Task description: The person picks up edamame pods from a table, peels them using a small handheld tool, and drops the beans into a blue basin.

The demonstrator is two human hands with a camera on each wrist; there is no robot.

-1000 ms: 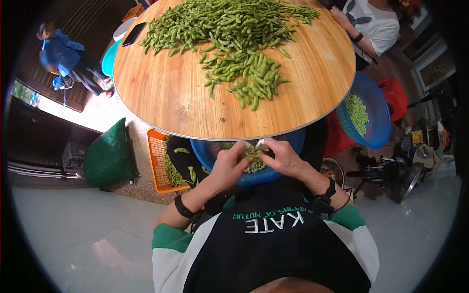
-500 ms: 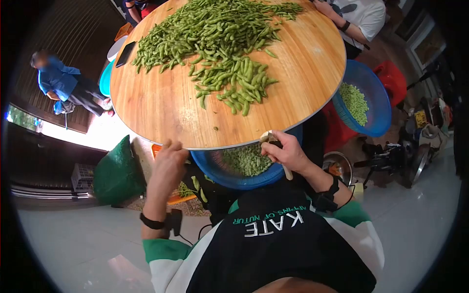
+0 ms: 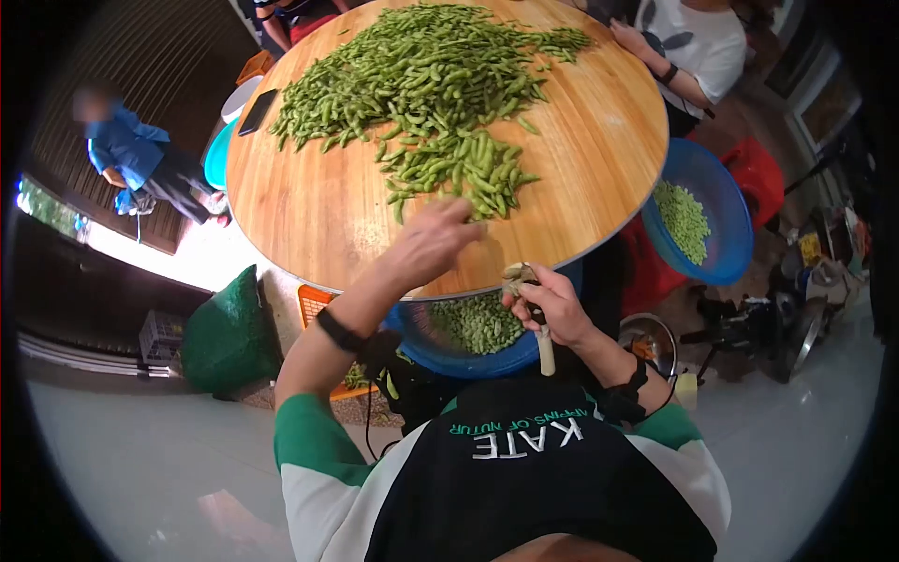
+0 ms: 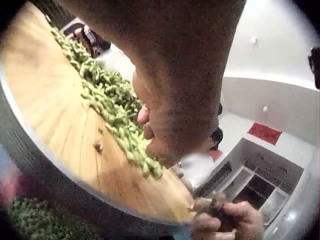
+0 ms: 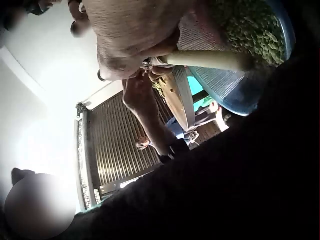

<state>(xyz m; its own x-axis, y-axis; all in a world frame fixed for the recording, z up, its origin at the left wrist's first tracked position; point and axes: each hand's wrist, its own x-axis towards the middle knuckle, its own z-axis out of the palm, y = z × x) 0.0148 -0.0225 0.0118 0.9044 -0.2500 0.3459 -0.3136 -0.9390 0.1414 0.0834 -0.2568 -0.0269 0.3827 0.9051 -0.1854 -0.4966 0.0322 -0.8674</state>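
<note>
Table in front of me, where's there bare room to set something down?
The table is bare at right, between the pods and the right rim, and at near left, between the phone, pods and near rim. It is crowded in the far middle, under the pods, and the left hand hangs over the near middle.

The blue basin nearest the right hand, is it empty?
Not empty: the head view shows green beans inside the blue basin; depth unclear.

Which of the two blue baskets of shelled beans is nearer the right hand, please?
The blue basket partly beneath the near edge of the table, close to the right hand; the other basket sits off the table's right side.
</note>
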